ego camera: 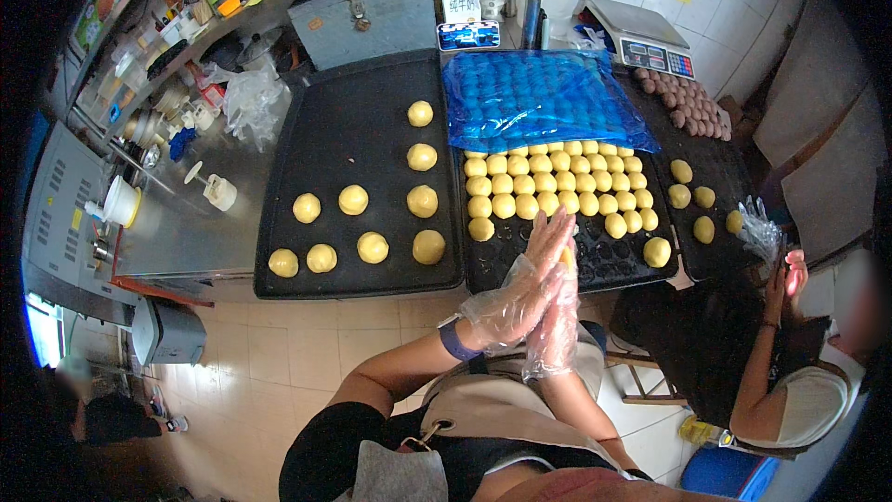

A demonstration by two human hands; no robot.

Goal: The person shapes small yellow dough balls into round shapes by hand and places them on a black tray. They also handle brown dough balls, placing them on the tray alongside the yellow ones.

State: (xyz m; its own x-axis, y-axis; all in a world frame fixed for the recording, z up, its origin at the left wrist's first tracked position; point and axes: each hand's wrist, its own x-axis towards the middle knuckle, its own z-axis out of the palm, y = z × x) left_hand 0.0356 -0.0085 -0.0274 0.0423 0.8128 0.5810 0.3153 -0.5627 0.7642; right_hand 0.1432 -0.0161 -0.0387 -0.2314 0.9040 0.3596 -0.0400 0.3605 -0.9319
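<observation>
My left hand [521, 293] and my right hand [557, 324] wear thin transparent plastic gloves and press together, palm to palm, fingers pointing away from me. A sliver of yellow dough [567, 259] shows between the palms; the rest is hidden. Both hands hover over the front edge of the middle black tray [488, 272]. Rows of small yellow dough balls [524, 184] fill its middle, partly beneath a blue plastic sheet [536, 97]. One larger ball [656, 252] sits at its front right corner. On the left black tray [348, 111], several larger yellow balls [421, 201] lie spaced apart.
A third tray [711, 174] on the right bears brownish balls [686, 104] and several yellow ones [680, 171]. A seated person [787, 390] works beside it. Behind stand a digital scale [644, 35], a phone [468, 35] and a metal box [362, 17]. Another person is at lower left.
</observation>
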